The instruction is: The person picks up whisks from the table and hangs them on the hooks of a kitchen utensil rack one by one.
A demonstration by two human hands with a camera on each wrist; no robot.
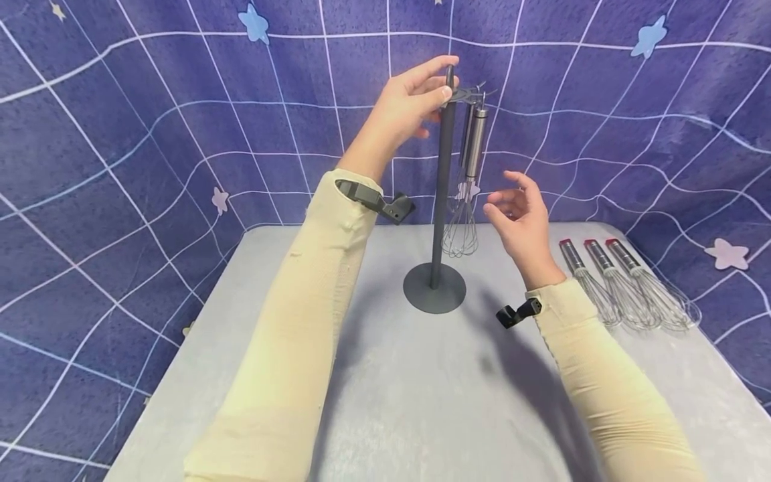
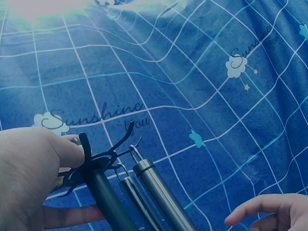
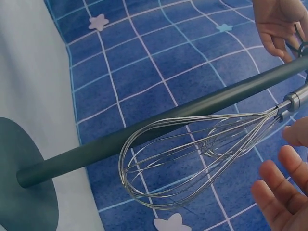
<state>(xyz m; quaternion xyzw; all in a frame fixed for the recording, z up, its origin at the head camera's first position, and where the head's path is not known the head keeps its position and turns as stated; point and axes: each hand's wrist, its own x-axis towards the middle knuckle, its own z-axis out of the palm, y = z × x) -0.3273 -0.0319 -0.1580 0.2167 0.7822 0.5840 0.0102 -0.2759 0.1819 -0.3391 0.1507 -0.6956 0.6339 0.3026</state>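
At the top of a dark grey utensil stand (image 1: pixel 442 194), my left hand (image 1: pixel 409 104) holds the ring of hooks, thumb in front and fingers behind. Two steel whisks hang from hooks on the right side: a nearer whisk (image 1: pixel 476 144) and another whisk (image 2: pixel 138 202) partly behind it. Their wire loops overlap in the right wrist view, where the nearer whisk (image 3: pixel 294 101) hangs alongside the pole. My right hand (image 1: pixel 521 217) is raised just right of the hanging whisks, fingers bent and apart, with nothing in it.
Three more whisks (image 1: pixel 602 261) lie side by side on the grey table (image 1: pixel 391 402) at the right, red tips toward the back. The stand's round base (image 1: pixel 418 291) rests near the back middle. A blue gridded curtain (image 1: pixel 181 67) surrounds the table's back and sides.
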